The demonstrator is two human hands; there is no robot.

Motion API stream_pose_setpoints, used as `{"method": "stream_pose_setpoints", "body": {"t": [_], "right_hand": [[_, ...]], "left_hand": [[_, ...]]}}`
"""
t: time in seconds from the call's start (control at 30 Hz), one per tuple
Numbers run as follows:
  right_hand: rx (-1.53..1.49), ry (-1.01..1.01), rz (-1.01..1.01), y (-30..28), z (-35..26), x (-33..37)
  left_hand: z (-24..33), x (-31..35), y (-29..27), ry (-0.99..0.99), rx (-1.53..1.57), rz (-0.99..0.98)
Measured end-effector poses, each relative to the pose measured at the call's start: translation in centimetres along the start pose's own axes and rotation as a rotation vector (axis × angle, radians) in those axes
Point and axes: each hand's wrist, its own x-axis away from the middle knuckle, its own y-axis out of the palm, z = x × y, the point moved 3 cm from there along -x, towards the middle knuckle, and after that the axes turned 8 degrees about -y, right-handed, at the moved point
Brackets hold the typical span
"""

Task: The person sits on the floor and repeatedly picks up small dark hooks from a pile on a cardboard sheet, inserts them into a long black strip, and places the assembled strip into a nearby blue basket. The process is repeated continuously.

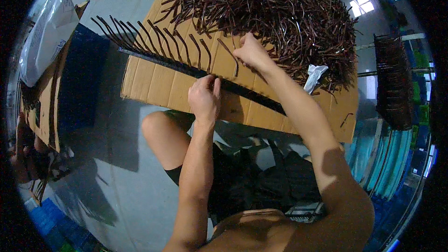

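A long narrow black bar (252, 94) lies slantwise across a cardboard sheet (154, 83). Several thin brown bent rods (169, 44) stand up in a row along its left part. My left hand (204, 99) is closed on the bar beside the base of the last rod in the row; its fingertips are partly hidden. My right hand (255, 55) is pinched at the near edge of a big heap of loose brown rods (266, 7), with a thin rod at its fingertips. One separate rod (227, 56) lies on the cardboard just left of that hand.
Crumpled white paper (315, 78) lies at the heap's right side. On the left are a clear plastic bag (49, 32) and a dark blue box (88, 74). A rack hung with dark rods (394, 81) and turquoise sheets (389, 158) stand at the right.
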Motion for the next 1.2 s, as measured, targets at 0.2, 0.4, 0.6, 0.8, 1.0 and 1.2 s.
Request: {"method": "stream_pose_setpoints", "body": {"t": [0.2, 0.4, 0.6, 0.8, 1.0, 1.2], "right_hand": [[-0.782, -0.266, -0.037, 2.3, -2.3, 7.1], [-0.502, -0.434, 0.162, 2.7, -2.9, 8.7], [-0.505, -0.555, 0.235, 2.8, -2.4, 9.1], [0.040, -0.682, 0.117, 1.7, -4.8, 9.9], [0.311, -0.876, -0.012, -0.4, -3.3, 0.7], [0.770, -1.121, 0.178, 2.2, -1.7, -1.3]], "left_hand": [[-0.3, 0.0, 0.3, 0.053, -0.030, 0.016], [0.3, -0.2, -0.3, 0.086, -0.059, 0.046], [0.4, -0.1, 0.0, 0.048, -0.051, 0.006], [-0.2, 0.3, -0.1, 0.049, -0.056, 0.057], [-0.2, -0.3, -1.0, -0.112, -0.055, 0.030], [0.4, 0.6, 0.0, 0.016, -0.006, -0.051]]}}
